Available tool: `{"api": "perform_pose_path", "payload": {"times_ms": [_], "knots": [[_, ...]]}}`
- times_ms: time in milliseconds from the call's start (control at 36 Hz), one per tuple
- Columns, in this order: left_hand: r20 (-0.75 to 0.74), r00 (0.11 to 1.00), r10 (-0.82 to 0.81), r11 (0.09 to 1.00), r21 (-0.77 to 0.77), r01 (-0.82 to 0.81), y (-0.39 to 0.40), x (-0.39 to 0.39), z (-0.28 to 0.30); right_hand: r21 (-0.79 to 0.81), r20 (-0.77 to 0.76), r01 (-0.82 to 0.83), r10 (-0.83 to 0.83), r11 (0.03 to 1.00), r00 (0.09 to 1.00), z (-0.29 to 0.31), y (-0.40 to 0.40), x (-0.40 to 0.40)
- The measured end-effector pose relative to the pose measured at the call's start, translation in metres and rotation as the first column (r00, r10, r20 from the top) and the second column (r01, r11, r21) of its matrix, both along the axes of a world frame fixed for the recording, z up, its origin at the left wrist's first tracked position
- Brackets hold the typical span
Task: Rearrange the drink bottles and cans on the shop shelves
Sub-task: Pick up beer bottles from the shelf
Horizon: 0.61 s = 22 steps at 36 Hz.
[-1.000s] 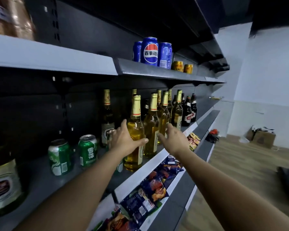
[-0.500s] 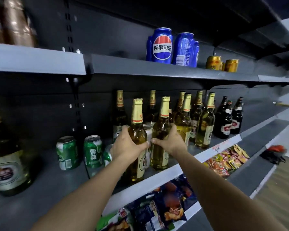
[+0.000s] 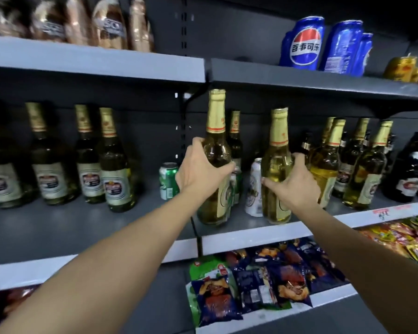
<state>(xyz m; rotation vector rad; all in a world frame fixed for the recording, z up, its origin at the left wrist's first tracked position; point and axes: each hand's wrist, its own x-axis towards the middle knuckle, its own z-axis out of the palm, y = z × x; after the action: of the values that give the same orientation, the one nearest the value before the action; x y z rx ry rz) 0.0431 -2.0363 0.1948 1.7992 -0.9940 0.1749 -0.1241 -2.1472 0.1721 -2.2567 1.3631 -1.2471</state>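
The left hand [image 3: 200, 173] covers the shoulder and part of the label of the left bottle [image 3: 215, 150], so this label cannot be read. Behind this bottle, a green can [image 3: 168, 180] is half hidden by the wrist. To the right of the bottle, the right hand [image 3: 293, 183] hides the middle of the right bottle [image 3: 276, 165]. Above the bottle and to the left, the packages [image 3: 82, 22] on the top shelf are blurred and cut by the upper edge. Far right of it, the gold cans [image 3: 404, 68] are cut by the right edge.
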Motion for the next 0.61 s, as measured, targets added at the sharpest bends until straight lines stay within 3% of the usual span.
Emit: {"api": "perform_pose_path", "payload": {"times_ms": [139,278,472,611], "knots": [[0.064,0.995,0.076,0.997,0.028,-0.078,0.034,0.039,-0.005,-0.013,0.002,-0.132,0.132,0.991,0.991,0.018,0.045,0.036],[0.001,0.988,0.156,0.987,-0.028,-0.156,0.064,0.087,-0.014,0.019,0.073,-0.291,0.289,0.956,0.954,0.016,0.084,0.094],[-0.005,0.946,0.324,0.945,0.044,-0.324,0.097,0.144,-0.032,0.053,-0.053,-0.323,0.326,0.945,0.944,-0.007,0.105,0.174],[-0.026,0.918,0.395,0.917,0.069,-0.392,0.104,0.176,-0.045,0.141,-0.028,-0.328,0.335,0.934,0.942,-0.02,0.1,0.215]]}}
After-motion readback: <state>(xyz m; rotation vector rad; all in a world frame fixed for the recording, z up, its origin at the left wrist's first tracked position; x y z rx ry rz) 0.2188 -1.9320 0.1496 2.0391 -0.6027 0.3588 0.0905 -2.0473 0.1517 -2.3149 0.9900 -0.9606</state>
